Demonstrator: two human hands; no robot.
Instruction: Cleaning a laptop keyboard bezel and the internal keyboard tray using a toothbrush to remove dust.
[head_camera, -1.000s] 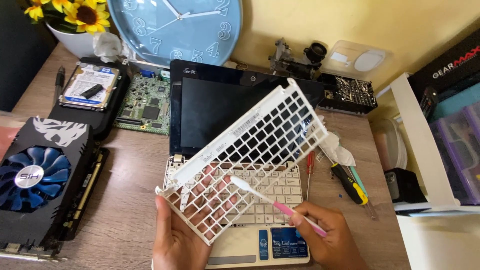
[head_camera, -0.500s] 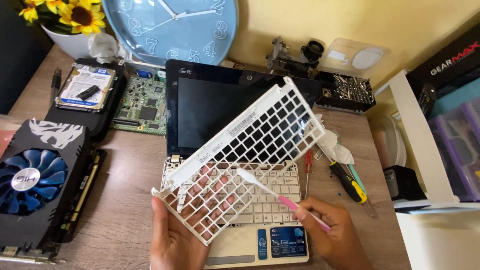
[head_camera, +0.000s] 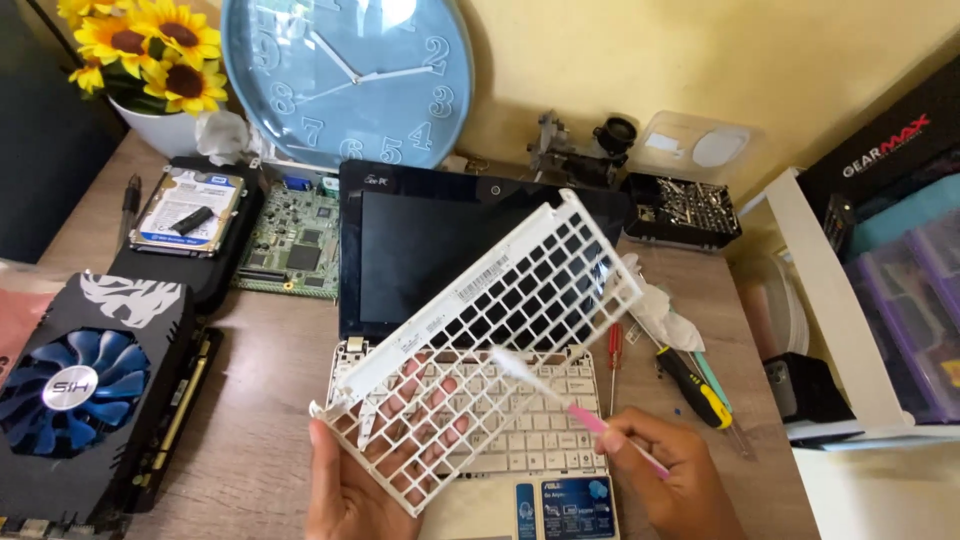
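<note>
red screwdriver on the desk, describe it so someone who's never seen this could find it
Start at the small white laptop in the middle of the desk. Just off its keyboard's right edge lies the red screwdriver, thin and pointing straight toward you. Its neighbour further right is thicker, black and yellow, and angled.

A small laptop (head_camera: 470, 300) sits open at the middle of the table (head_camera: 260, 420). A keyboard frame (head_camera: 480, 350) is held tilted above its keys. Left lie a circuit board (head_camera: 295, 240), hard drive (head_camera: 188, 210) and graphics card (head_camera: 90, 390). Screwdrivers (head_camera: 690, 385) lie right. A clock (head_camera: 345, 75) stands behind.
</note>
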